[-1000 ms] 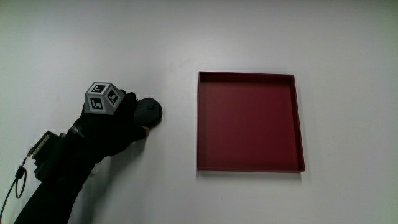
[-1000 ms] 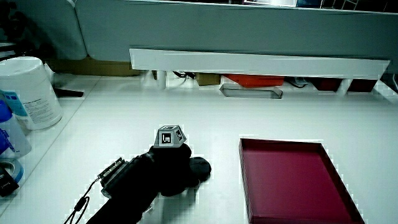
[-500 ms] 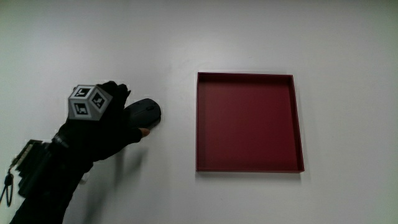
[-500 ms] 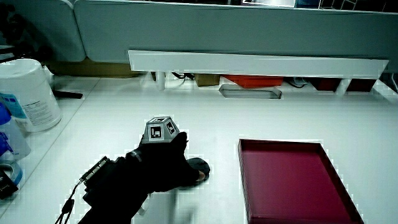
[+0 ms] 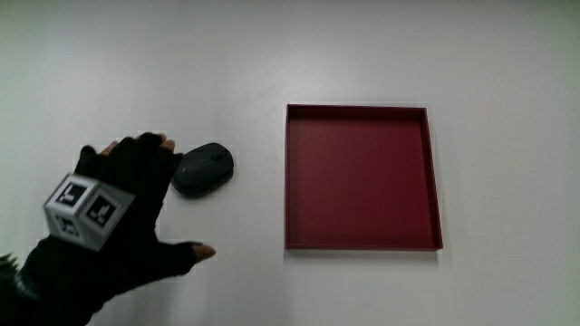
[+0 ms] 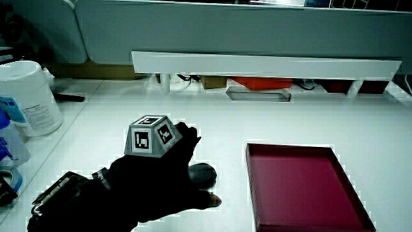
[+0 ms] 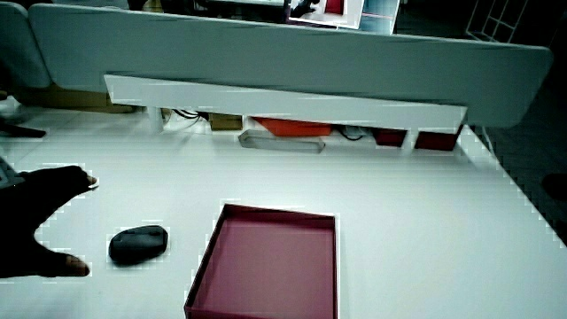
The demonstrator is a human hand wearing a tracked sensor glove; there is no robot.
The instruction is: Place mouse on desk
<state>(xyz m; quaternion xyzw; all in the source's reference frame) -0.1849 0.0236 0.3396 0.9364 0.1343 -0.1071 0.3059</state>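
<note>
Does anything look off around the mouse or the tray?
Nothing stands out. The mouse lies flat on the table beside the empty red tray, apart from it. The hand is open and holds nothing, beside the mouse.

Mouse (image 5: 204, 167) on desk (image 5: 136, 54), hand (image 5: 118, 213) beside it (fingers spread), red tray (image 5: 433, 172) near

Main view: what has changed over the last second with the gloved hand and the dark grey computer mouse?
The hand let go of the dark grey computer mouse and drew back toward the person, fingers now spread. The mouse rests alone on the white table, in the same spot beside the shallow red square tray, which did not move.
</note>
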